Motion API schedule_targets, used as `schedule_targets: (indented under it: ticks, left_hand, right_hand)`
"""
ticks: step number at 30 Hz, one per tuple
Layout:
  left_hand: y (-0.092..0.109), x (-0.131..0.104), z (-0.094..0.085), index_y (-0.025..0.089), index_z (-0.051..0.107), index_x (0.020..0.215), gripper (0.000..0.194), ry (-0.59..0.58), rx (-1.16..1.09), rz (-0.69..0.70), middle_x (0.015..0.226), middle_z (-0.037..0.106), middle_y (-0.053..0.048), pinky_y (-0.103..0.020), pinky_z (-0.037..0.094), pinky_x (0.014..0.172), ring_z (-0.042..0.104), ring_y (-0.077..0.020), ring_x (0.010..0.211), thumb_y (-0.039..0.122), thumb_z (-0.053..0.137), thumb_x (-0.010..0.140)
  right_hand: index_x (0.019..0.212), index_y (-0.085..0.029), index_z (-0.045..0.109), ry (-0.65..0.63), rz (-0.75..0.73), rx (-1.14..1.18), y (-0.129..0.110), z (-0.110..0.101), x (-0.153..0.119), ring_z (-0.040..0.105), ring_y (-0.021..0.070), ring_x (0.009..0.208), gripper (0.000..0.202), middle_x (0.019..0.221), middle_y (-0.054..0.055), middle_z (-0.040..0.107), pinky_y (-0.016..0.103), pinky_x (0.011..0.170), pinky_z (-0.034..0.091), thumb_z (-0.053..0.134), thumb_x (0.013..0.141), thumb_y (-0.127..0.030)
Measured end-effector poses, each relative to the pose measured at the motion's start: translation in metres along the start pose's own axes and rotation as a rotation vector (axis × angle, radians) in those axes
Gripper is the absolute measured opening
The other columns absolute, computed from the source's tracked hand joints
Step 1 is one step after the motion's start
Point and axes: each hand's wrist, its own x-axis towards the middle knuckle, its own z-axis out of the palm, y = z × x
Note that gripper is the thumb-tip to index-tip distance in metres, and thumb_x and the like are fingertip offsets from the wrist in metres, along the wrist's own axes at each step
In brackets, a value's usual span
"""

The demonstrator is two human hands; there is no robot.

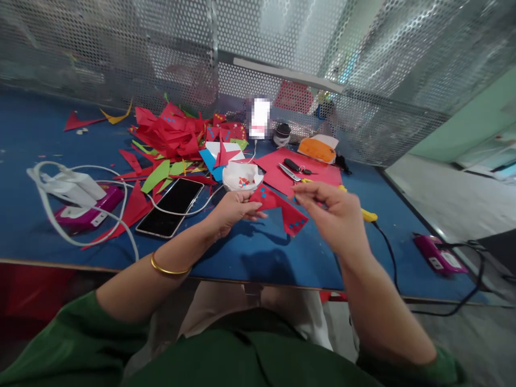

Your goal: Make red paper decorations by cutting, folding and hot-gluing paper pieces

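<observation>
My left hand [236,210] is closed on one end of a red paper strip [278,203], which is bent at an angle and dotted with small blue squares near both ends. The strip is held above the table. To its right, my right hand [332,212] is pinched shut, with a tiny blue piece [295,199] showing at the fingertips. Just beyond my left hand stands a white bowl [230,176] with small red and white bits inside. A red sheet [269,167] lies behind the strip, with scissors [288,172] and a black folding tool [292,165] on it.
Red and green paper scraps [171,126] heap at the back left. A dark-screened phone [171,207] lies by a white cable [121,212] and charger. A yellow tool [368,215] with a black cord is at right, near a magenta box [439,255]. Perforated metal [262,32] borders the back.
</observation>
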Motion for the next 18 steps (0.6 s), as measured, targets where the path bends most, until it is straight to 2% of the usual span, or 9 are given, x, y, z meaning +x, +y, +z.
schedule_targets:
  ticks: [3, 5, 11, 18]
  left_hand:
    - [0.0, 0.001, 0.001, 0.013, 0.069, 0.097, 0.024, -0.022, 0.066, 0.045, 0.086, 0.075, -0.006, -0.021, 0.051, 0.063, 0.072, -0.0137, 0.071, 0.024, 0.071, 0.076]
    - [-0.001, 0.001, 0.001, 0.013, 0.069, 0.097, 0.024, -0.05, 0.107, 0.061, 0.085, 0.074, -0.006, -0.021, 0.051, 0.063, 0.073, -0.0145, 0.073, 0.025, 0.07, 0.077]
    - [-0.004, 0.002, 0.0, 0.014, 0.069, 0.097, 0.024, -0.096, 0.125, 0.073, 0.085, 0.075, -0.006, -0.022, 0.051, 0.064, 0.073, -0.0159, 0.076, 0.028, 0.069, 0.078]
    - [-0.003, 0.002, 0.0, 0.014, 0.068, 0.096, 0.023, -0.125, 0.091, 0.039, 0.079, 0.075, -0.005, -0.022, 0.051, 0.065, 0.072, -0.015, 0.074, 0.027, 0.07, 0.078]
  right_hand:
    - [0.096, -0.025, 0.073, 0.091, 0.103, 0.046, 0.016, 0.012, -0.025, 0.072, 0.0221, 0.089, 0.015, 0.091, 0.003, 0.077, 0.039, 0.085, 0.056, 0.063, 0.084, -0.026]
    - [0.098, -0.024, 0.073, 0.094, 0.112, 0.029, 0.025, 0.019, -0.03, 0.072, 0.0223, 0.093, 0.017, 0.095, 0.004, 0.078, 0.04, 0.089, 0.055, 0.061, 0.085, -0.026]
    - [0.094, -0.025, 0.074, -0.061, 0.06, -0.063, 0.035, 0.014, -0.01, 0.071, 0.0211, 0.089, 0.015, 0.093, 0.003, 0.078, 0.039, 0.087, 0.053, 0.061, 0.085, -0.026]
    - [0.086, -0.024, 0.075, -0.296, 0.073, 0.053, 0.038, 0.006, 0.014, 0.072, 0.0191, 0.085, 0.012, 0.089, 0.003, 0.078, 0.034, 0.08, 0.056, 0.066, 0.079, -0.027]
